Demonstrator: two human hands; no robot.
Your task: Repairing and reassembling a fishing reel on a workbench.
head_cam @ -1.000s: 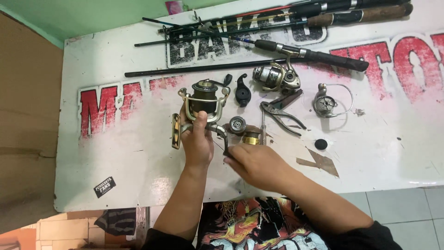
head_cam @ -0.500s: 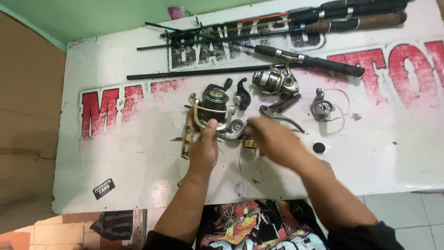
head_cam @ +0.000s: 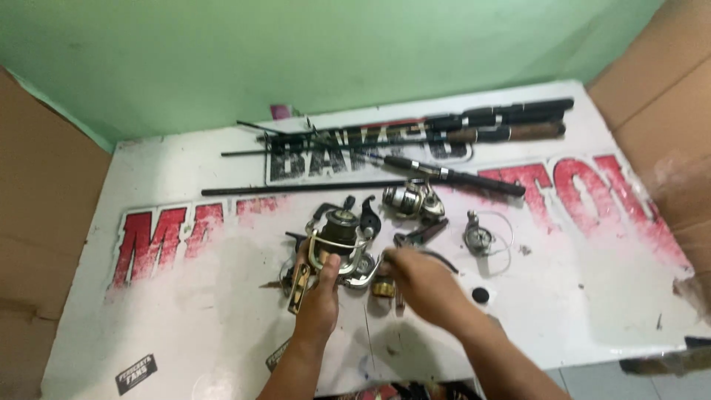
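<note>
My left hand grips a gold and black spinning reel that rests on the white printed table top, the thumb laid over its bail. My right hand is blurred just right of the reel, fingers curled near a small brass part; whether it holds anything I cannot tell. A pair of dark pliers lies just beyond that hand.
A second silver reel sits on a rod behind. Several fishing rods lie along the back edge. A loose spool with line and a black cap lie right. Cardboard walls stand at both sides.
The camera has tilted up, showing the green wall. My right hand has moved right and slightly up from the brass part. The left hand still holds the reel.
</note>
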